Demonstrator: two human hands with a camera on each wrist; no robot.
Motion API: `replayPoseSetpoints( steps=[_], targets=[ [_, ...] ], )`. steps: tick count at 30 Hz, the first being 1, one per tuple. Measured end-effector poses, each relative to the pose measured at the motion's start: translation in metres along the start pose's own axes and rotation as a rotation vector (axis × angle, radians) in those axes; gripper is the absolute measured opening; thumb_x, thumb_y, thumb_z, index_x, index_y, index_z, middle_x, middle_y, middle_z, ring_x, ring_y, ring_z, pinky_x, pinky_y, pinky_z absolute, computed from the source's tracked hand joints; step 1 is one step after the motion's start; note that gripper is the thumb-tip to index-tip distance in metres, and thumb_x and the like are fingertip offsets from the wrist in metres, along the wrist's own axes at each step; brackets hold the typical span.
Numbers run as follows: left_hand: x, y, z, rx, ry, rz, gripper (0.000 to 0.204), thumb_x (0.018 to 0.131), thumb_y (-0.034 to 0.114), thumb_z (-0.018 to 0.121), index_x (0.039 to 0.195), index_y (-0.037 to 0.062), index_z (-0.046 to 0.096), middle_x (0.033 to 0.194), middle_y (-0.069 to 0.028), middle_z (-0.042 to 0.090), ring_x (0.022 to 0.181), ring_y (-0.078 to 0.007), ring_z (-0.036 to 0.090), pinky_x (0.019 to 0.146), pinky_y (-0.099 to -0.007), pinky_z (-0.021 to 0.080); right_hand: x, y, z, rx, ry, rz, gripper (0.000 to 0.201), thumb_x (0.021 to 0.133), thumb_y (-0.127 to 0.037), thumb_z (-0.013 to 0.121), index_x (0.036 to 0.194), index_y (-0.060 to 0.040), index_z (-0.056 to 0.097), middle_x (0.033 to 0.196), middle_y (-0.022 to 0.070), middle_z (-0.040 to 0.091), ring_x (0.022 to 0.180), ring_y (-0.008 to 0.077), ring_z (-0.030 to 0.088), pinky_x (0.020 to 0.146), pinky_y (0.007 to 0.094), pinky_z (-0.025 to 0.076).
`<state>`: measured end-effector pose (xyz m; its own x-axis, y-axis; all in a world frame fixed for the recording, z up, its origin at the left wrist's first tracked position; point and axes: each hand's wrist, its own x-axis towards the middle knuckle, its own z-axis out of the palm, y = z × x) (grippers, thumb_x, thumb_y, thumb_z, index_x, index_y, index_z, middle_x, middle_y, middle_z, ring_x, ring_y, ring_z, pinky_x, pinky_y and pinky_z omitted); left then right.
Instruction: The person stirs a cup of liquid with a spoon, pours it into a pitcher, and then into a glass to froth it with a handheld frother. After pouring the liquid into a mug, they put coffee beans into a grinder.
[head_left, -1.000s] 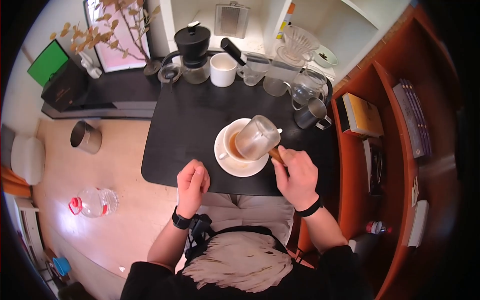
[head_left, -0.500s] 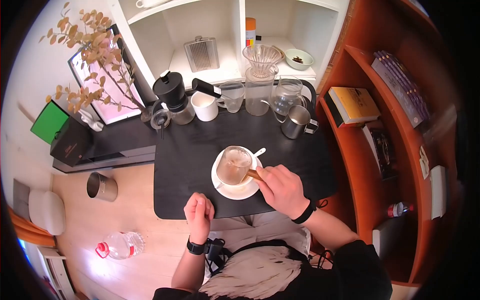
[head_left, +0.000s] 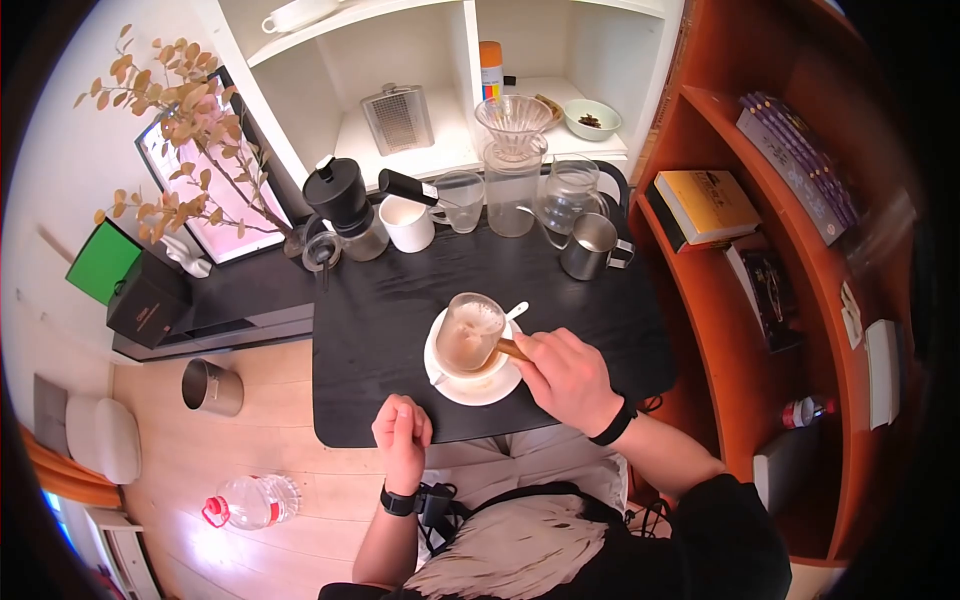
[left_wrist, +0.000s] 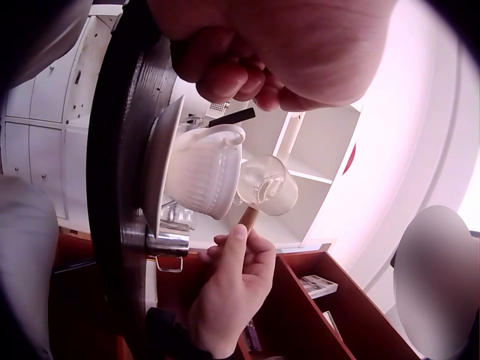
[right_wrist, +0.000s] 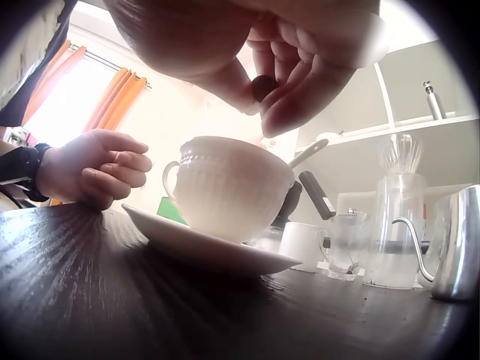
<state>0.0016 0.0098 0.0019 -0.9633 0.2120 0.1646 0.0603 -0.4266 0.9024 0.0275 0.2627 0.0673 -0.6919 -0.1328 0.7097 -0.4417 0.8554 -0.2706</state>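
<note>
My right hand [head_left: 570, 382] grips the wooden handle [head_left: 512, 348] of a small clear glass pot [head_left: 466, 338]. In the left wrist view the pot [left_wrist: 268, 185] is tilted over a ribbed white cup [left_wrist: 202, 171], with pale residue inside the glass. That cup [right_wrist: 229, 187] stands on a white saucer [head_left: 480, 396], and a white spoon [head_left: 517, 311] leans out past its rim. Seen from the head, the pot covers most of the cup. My left hand [head_left: 402, 438] rests by the table's front edge, fingers loosely curled and holding nothing.
Along the back of the black table [head_left: 380, 340] stand a coffee grinder [head_left: 345, 205], a white mug [head_left: 406, 222], a glass dripper [head_left: 512, 125] on a glass vessel, and a steel pitcher [head_left: 590, 246]. A red-brown bookshelf [head_left: 705, 360] borders the right side.
The glass pot has swung left over the cup and turned, hiding the brown drink visible earlier. The head view has tilted up. My left hand keeps its place by the table edge.
</note>
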Motion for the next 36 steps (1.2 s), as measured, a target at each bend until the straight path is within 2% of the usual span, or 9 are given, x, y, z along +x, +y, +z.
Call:
replayPoseSetpoints(
  steps=[7,10,16,18,19,22,27,29,36],
  targets=[
    [0.000,-0.001,-0.002,-0.007,-0.016,0.002,0.031,0.111,0.021,0.049,0.082,0.0085,0.045,0.069,0.0009,0.041,0.053,-0.0076,0.036,0.046,-0.0237,0.031,0.001,0.002,0.000,0.029,-0.062,0.011,0.028,0.088,-0.011,0.074,0.113,-0.0008,0.067,0.090,0.0070,0.063,0.076,0.0222,0.060,0.062,0.0337,0.052],
    [0.000,0.000,0.000,0.001,-0.007,0.009,0.031,0.109,0.018,0.048,0.080,0.0086,0.043,0.068,0.0005,0.039,0.052,-0.0073,0.031,0.043,-0.0230,0.028,0.002,0.001,-0.001,0.021,-0.079,0.003,0.027,0.088,-0.011,0.074,0.112,-0.0008,0.067,0.089,0.0070,0.063,0.076,0.0225,0.060,0.062,0.0337,0.052],
    [-0.001,0.000,-0.002,-0.009,-0.019,0.008,0.030,0.109,0.017,0.047,0.081,0.0087,0.043,0.069,0.0004,0.039,0.052,-0.0072,0.032,0.043,-0.0227,0.028,0.009,0.002,-0.004,0.166,-0.080,0.103,0.023,0.089,-0.010,0.075,0.108,-0.0021,0.066,0.087,0.0084,0.064,0.071,0.0213,0.062,0.061,0.0326,0.052],
    [-0.001,0.000,-0.002,-0.013,-0.005,0.002,0.030,0.109,0.017,0.047,0.081,0.0087,0.043,0.069,0.0004,0.040,0.052,-0.0071,0.032,0.043,-0.0226,0.028,0.014,0.001,-0.006,0.396,0.008,0.410,0.020,0.091,-0.008,0.074,0.108,-0.0013,0.065,0.085,0.0101,0.065,0.064,0.0163,0.063,0.059,0.0300,0.052],
    [-0.001,0.000,-0.001,-0.015,-0.004,0.002,0.030,0.109,0.017,0.047,0.081,0.0087,0.043,0.069,0.0004,0.040,0.052,-0.0071,0.032,0.043,-0.0226,0.028,0.018,0.006,-0.005,0.446,0.047,0.465,0.019,0.094,-0.009,0.073,0.108,0.0002,0.064,0.081,0.0094,0.066,0.061,0.0104,0.063,0.057,0.0276,0.051],
    [0.000,0.000,-0.001,-0.013,-0.008,0.008,0.030,0.109,0.017,0.048,0.081,0.0087,0.043,0.069,0.0004,0.039,0.052,-0.0071,0.031,0.043,-0.0226,0.028,0.032,0.025,-0.010,0.896,0.030,0.847,0.014,0.102,-0.014,0.066,0.108,-0.0026,0.062,0.078,0.0023,0.066,0.062,0.0055,0.059,0.056,0.0226,0.051],
    [0.000,0.000,-0.002,-0.010,-0.008,0.002,0.030,0.109,0.018,0.048,0.081,0.0086,0.043,0.068,0.0003,0.039,0.051,-0.0072,0.031,0.043,-0.0231,0.027,0.043,0.073,-0.008,1.100,-0.148,1.073,0.026,0.108,-0.031,0.057,0.106,-0.0057,0.063,0.081,0.0012,0.067,0.062,0.0054,0.059,0.056,0.0212,0.050],
    [0.000,0.000,-0.003,-0.017,-0.005,0.009,0.031,0.110,0.019,0.048,0.081,0.0085,0.043,0.068,0.0003,0.039,0.051,-0.0072,0.032,0.043,-0.0232,0.027,0.041,0.091,0.004,1.183,-0.273,1.248,0.030,0.108,-0.035,0.057,0.104,-0.0069,0.064,0.082,0.0016,0.068,0.063,0.0056,0.058,0.056,0.0221,0.050],
    [0.000,-0.001,-0.004,-0.007,-0.020,0.008,0.030,0.110,0.020,0.048,0.082,0.0087,0.044,0.068,0.0004,0.039,0.051,-0.0072,0.032,0.043,-0.0232,0.027,0.037,0.108,0.024,1.161,-0.282,1.297,0.031,0.108,-0.037,0.055,0.106,-0.0075,0.064,0.081,0.0001,0.068,0.060,0.0046,0.057,0.052,0.0218,0.049]
  ],
)
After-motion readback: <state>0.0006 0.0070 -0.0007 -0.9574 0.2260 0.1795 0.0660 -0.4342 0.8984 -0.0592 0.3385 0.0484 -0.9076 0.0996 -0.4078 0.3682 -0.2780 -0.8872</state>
